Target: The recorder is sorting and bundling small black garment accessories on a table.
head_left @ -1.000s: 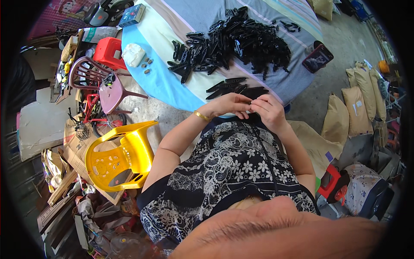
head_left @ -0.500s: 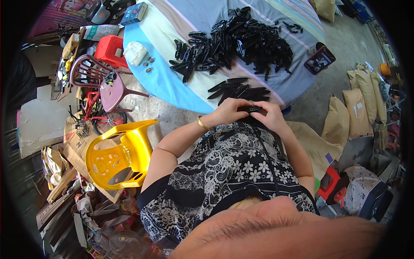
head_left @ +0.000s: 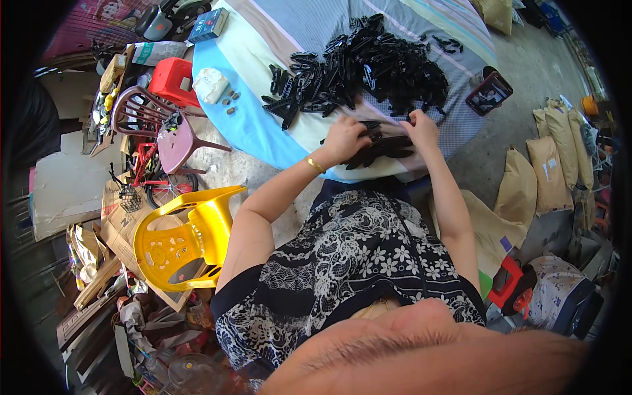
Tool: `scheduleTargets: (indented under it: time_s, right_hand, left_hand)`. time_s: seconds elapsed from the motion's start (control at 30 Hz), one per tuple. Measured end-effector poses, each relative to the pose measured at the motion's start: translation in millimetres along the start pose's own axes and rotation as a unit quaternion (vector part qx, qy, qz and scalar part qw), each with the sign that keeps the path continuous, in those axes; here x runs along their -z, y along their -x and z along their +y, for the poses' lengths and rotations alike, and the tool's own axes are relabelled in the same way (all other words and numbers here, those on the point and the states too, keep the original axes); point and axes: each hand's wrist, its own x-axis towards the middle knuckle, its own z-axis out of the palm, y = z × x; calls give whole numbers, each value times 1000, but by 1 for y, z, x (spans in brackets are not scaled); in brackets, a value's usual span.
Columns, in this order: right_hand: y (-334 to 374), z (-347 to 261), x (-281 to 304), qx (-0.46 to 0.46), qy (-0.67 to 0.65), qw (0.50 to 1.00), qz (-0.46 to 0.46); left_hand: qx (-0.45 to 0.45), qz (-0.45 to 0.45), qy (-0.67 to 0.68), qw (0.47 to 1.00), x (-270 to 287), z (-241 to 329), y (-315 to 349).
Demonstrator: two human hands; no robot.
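Note:
On the cloth-covered table [head_left: 257, 131] lies a large heap of glossy black plastic pieces [head_left: 349, 66], long ones on its left and small ones on its right. Closer to me is a smaller row of long, narrow black pieces [head_left: 382, 150]. My left hand [head_left: 345, 139] curls at the left end of that row, its fingertips closed on a long black piece [head_left: 371, 124]. Just right of it, my right hand [head_left: 422, 129] is closed in a pinch below the small parts. Whatever sits between those fingertips is too small to make out.
A phone [head_left: 489, 93] stands at the table's right edge. At the left edge are a white bag [head_left: 210, 85], several small brown lumps [head_left: 230, 101] and a blue box [head_left: 209, 25]. A yellow chair [head_left: 174, 247] is at my left; brown sacks [head_left: 550, 172] stand right.
Both hands were together near my lap around a black piece. They have moved forward over the table and apart, the left to the row, the right towards the small parts.

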Motion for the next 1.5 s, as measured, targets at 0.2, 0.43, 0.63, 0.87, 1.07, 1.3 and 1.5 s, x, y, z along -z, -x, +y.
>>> scheduleTargets:
  time_s: [0.2,0.43,0.63,0.87,1.07,1.3,1.5]
  right_hand:
    - [6,7,-10,70,-29,997,16]
    - [32,-16,16,49,-254,962,89]
    - [63,-80,55,187,-245,944,121]
    - [64,-84,70,370,-145,910,121]
    - [67,-92,72,370,-145,914,82]
    - [74,-94,71,386,-85,917,50]
    - [78,-99,72,405,-34,912,52]
  left_hand:
    - [101,133,-145,975,14,-58,-53]
    - [114,286,-11,951,43,-38,-50]
    - [377,-40,585,717,34,8,-15]
    - [425,-116,639,631,36,32,-3]
    - [386,-147,587,696,38,37,0]
    - [385,-154,578,703,36,38,7]
    - [373,-154,569,716,37,39,9]
